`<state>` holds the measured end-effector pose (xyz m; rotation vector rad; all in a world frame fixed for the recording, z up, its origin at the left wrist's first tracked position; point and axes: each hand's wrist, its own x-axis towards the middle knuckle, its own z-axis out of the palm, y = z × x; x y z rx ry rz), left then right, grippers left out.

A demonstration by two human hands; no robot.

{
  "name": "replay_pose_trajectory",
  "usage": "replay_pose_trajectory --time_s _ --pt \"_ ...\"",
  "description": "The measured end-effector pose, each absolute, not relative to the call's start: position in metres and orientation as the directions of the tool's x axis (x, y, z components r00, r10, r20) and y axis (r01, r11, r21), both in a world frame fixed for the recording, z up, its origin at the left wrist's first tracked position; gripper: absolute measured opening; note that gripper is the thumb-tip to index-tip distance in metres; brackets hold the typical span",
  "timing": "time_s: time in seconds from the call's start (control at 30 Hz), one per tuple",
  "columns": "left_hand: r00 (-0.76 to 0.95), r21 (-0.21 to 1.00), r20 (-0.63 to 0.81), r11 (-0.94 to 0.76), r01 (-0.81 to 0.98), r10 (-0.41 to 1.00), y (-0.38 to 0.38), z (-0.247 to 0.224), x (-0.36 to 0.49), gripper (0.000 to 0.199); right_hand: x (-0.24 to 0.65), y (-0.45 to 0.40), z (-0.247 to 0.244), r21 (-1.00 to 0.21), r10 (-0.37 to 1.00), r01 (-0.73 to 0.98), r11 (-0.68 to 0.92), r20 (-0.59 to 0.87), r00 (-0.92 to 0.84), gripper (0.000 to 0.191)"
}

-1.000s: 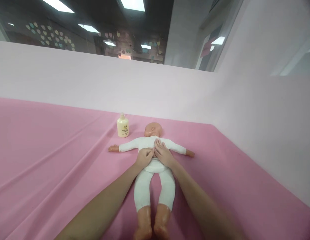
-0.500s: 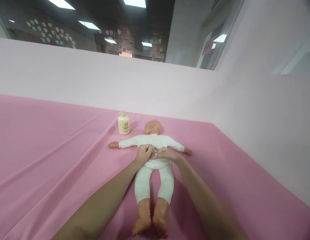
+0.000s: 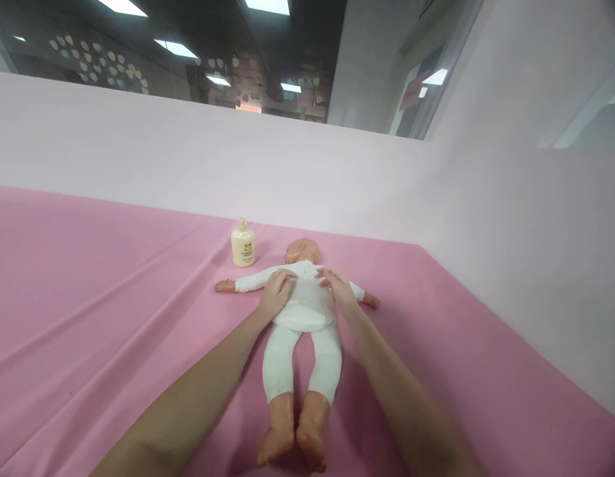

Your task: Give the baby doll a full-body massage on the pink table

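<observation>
A baby doll (image 3: 307, 305) in a white top and white trousers lies on its back, arms spread wide and bare feet toward me. Its head is turned to the left. My left hand (image 3: 276, 291) rests on the left side of the doll's chest, fingers stretched toward the middle. On the opposite side of the chest is my right hand (image 3: 337, 288), its fingers extended and slightly bent near the upper chest. Neither hand grips anything. A cream-coloured bottle (image 3: 243, 246) with dark print stands upright beyond the doll's outstretched arm on the left.
A pink cloth (image 3: 138, 285) covers the surface under the doll, with long creases on the left. White walls (image 3: 212, 159) rise at the back and right. Above the back wall is a window (image 3: 267, 66) with ceiling lights and heart-shaped decorations showing.
Both hands have moved from the middle of the doll's belly up and apart to the two sides of its chest. Their fingers have straightened. The bottle stands as before.
</observation>
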<state>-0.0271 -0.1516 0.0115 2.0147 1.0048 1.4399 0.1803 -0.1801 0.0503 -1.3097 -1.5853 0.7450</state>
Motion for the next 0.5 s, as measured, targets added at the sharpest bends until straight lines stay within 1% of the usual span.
replay_pose_trajectory --time_s 0.03,0.07,0.1,0.17,0.23,0.3,0.4,0.5 --pt "0.229 0.639 0.645 -0.679 0.36 0.729 -0.151 0.008 -0.025 0.036 0.178 -0.178 0.049 -0.876 0.956 0.4 0.268 0.292 -0.001 0.058" --pt "0.278 0.573 0.657 -0.704 0.419 0.701 -0.15 0.004 -0.023 0.04 0.176 -0.177 0.047 -0.859 0.947 0.419 0.295 0.322 -0.007 0.056" --pt "0.321 0.534 0.638 -0.703 0.47 0.7 -0.148 0.0 -0.02 0.046 0.173 -0.176 0.044 -0.828 0.938 0.459 0.321 0.346 -0.031 0.057" --pt "0.379 0.509 0.547 -0.656 0.558 0.747 -0.144 -0.009 -0.016 0.056 0.17 -0.174 0.036 -0.711 0.929 0.608 0.353 0.343 -0.139 0.064" --pt "0.419 0.494 0.454 -0.613 0.616 0.786 -0.139 -0.015 -0.015 0.06 0.168 -0.172 0.03 -0.562 0.934 0.748 0.354 0.248 -0.256 0.074" --pt "0.466 0.467 0.403 -0.615 0.635 0.787 -0.136 -0.019 -0.016 0.061 0.167 -0.171 0.029 -0.457 0.939 0.821 0.341 0.12 -0.323 0.085" --pt "0.509 0.441 0.376 -0.632 0.637 0.775 -0.133 -0.019 -0.019 0.062 0.167 -0.177 0.041 -0.399 0.921 0.846 0.353 -0.011 -0.389 0.102" --pt "0.508 0.462 0.354 -0.619 0.635 0.785 -0.133 -0.018 -0.021 0.063 0.164 -0.189 0.06 -0.369 0.873 0.841 0.396 -0.131 -0.469 0.109"
